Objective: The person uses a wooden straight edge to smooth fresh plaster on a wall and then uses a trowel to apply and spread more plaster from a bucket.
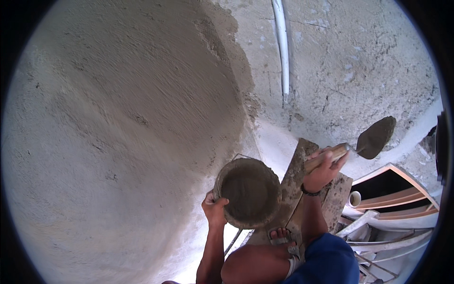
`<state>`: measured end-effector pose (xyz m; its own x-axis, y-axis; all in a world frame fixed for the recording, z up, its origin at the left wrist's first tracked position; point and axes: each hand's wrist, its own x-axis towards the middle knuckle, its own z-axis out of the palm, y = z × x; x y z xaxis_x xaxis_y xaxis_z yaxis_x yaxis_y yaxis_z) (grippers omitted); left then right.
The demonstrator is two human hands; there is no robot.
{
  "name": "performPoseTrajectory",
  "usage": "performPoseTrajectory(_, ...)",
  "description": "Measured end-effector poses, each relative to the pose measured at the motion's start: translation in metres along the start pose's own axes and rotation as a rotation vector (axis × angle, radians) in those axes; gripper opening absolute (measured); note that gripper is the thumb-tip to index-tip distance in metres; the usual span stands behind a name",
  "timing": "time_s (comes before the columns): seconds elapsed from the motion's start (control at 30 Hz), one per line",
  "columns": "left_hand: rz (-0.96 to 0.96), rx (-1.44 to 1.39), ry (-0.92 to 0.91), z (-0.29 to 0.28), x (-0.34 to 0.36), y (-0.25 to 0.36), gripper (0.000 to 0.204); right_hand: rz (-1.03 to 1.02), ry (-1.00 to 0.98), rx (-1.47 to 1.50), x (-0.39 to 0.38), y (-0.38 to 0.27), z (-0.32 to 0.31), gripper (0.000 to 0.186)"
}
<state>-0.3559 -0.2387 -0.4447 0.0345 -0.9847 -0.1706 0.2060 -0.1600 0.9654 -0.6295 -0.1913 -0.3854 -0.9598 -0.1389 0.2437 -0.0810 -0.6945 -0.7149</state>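
My left hand [215, 208] grips the rim of a round bucket [275, 208], thumb over the edge. Grey wet mortar [248, 191] coats its inside and lies in the bottom. In my right hand [326, 170] is a trowel [377, 137], held by its wooden handle, its mortar-smeared blade pointing up and to the right. The trowel is off to the right of the bucket, apart from it and in front of the rough wall. Ahead and to the left, a broad patch of darker fresh plaster [156, 80] covers part of the wall.
A white pipe [282, 52] runs down the unplastered wall [359, 57]. My sandalled foot [283, 236] stands on wooden planks [331, 203] splashed with mortar. To the lower right are a wooden frame [397, 173], a short pipe end [353, 199] and several loose boards [392, 246].
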Motion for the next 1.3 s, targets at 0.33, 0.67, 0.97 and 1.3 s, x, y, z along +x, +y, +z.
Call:
performPoseTrajectory(0.33, 0.034, 0.020, -0.017, -0.007, 0.006, -0.007, 0.027, 0.041, -1.118, -1.222, -0.037, 0.174, -0.107, 0.048)
performPoseTrajectory(0.67, 0.041, 0.142, -0.069, -0.002, 0.016, -0.015, 0.037, 0.829, -1.431, -0.979, -0.013, -0.006, -0.129, 0.050)
performPoseTrajectory(0.97, 0.087, 0.327, -0.196, 0.023, 0.002, 0.004, 0.019, 0.999, -1.802, -1.268, 0.015, -0.011, -0.055, 0.046)
performPoseTrajectory(1.3, 0.144, 0.419, -0.262, 0.036, -0.008, 0.023, 0.025, 1.590, -1.747, -0.953, -0.019, 0.029, -0.071, 0.052)
